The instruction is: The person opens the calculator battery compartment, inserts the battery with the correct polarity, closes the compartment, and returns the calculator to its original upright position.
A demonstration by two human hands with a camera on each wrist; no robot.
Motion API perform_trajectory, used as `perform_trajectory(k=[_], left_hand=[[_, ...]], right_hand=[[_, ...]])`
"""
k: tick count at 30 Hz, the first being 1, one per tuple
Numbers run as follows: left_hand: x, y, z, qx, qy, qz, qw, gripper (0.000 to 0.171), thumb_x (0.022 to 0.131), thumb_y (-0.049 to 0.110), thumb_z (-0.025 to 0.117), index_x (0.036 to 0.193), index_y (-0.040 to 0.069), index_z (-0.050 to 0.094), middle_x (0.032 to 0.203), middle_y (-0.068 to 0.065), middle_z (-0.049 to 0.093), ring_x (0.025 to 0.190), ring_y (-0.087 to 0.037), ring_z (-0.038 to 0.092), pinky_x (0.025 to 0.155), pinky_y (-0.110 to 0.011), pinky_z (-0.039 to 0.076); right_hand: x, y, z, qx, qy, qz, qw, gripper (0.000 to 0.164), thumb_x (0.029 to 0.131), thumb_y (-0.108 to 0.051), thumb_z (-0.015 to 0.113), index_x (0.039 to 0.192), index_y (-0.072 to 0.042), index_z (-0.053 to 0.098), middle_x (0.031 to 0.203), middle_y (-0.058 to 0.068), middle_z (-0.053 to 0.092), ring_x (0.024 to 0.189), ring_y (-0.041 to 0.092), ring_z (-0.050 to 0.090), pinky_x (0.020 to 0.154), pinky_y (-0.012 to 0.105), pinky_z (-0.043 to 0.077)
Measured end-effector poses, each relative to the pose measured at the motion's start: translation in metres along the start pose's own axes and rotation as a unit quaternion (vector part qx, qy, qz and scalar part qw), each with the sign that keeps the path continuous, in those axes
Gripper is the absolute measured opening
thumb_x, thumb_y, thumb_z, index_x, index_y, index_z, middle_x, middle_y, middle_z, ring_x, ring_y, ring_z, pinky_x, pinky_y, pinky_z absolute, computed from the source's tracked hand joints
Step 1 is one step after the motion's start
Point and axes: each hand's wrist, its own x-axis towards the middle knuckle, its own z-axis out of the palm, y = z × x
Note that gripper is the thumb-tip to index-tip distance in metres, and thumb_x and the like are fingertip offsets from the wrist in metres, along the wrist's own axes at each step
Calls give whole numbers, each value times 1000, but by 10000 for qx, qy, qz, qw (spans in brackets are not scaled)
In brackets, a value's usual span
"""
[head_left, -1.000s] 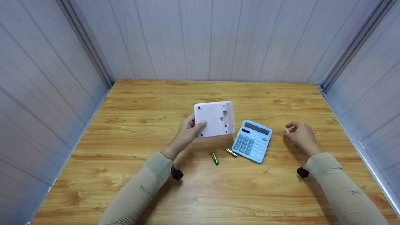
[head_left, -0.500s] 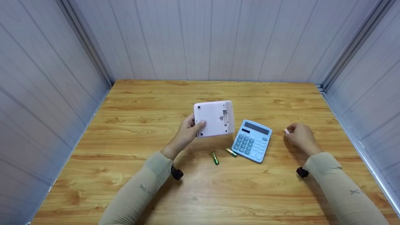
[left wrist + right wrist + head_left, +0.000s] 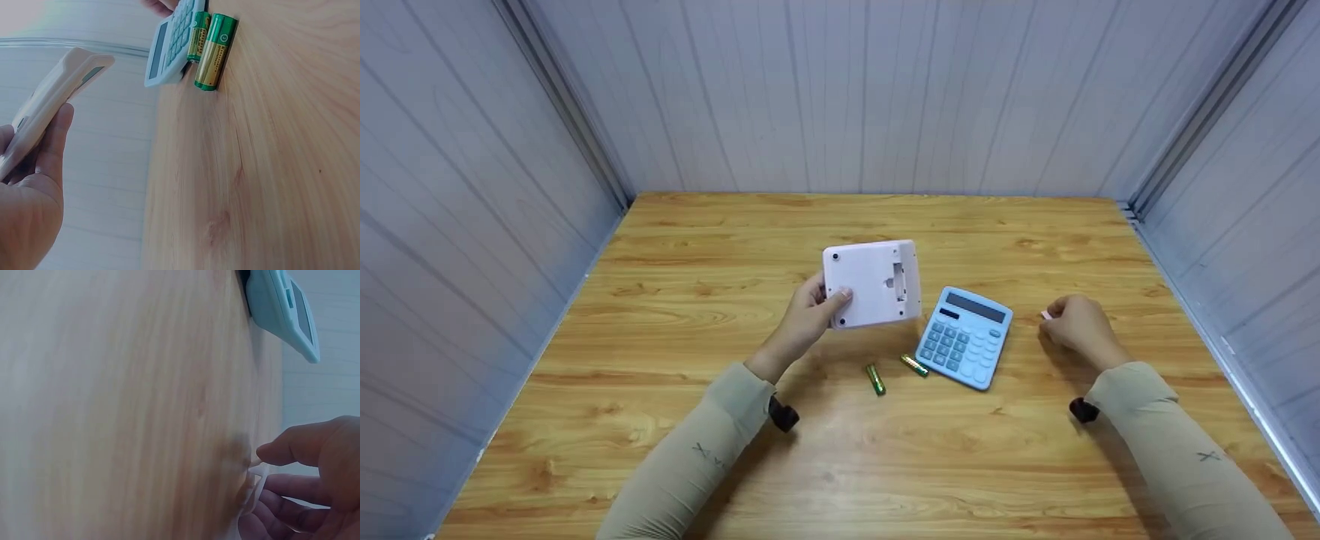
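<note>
Head view: the left hand (image 3: pixel 804 315) grips a pale pink calculator (image 3: pixel 866 294) above the table (image 3: pixel 705 300), thumb flat across its back, fingers behind, the battery slot (image 3: pixel 899 282) uncovered. The right hand (image 3: pixel 1082 328), nearly closed, pinches a small pale piece (image 3: pixel 1045 315) between thumb and fingers, low at the tabletop; whether the piece touches wood, I cannot tell. Between the 2 hands lies a blue calculator (image 3: pixel 976 337), keys up, with 2 green-and-gold batteries (image 3: pixel 876 379) near its lower left corner.
</note>
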Motion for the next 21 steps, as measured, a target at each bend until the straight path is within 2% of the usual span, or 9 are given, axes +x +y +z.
perform_trajectory(k=[4,8,12,16,21], left_hand=[[0,0,0,7,34,-19,10000,42,113,9,55,154,0,52,140,-25,69,121,-31,75,96,-43,67],[0,0,0,-16,28,-53,10000,42,113,10,55,154,2,52,140,-23,70,122,-31,75,96,-43,66],[-1,0,0,12,61,-89,9999,42,113,11,56,155,4,53,141,-22,70,123,-32,74,97,-44,66],[-1,0,-1,41,107,-99,9999,42,113,10,55,155,5,53,142,-21,70,125,-33,74,98,-44,66],[-2,1,-1,79,130,-74,9999,42,113,10,55,155,5,53,141,-20,70,126,-33,74,98,-44,66]], right_hand=[[0,0,0,-11,-4,-29,10000,50,103,-14,67,140,19,59,125,35,68,92,32,66,78,41,56],[-2,-2,0,-46,108,-74,9999,52,103,-18,69,139,17,60,131,37,67,105,37,66,94,53,59],[-4,-6,0,35,220,-202,9995,51,104,-19,67,141,16,59,125,34,68,99,35,69,87,49,60],[-5,-14,1,66,314,-331,9989,48,105,-17,66,141,15,60,119,29,66,94,31,64,81,43,55],[-8,-25,3,95,345,-365,9987,49,105,-19,68,141,13,62,126,31,64,106,38,62,90,52,55]])
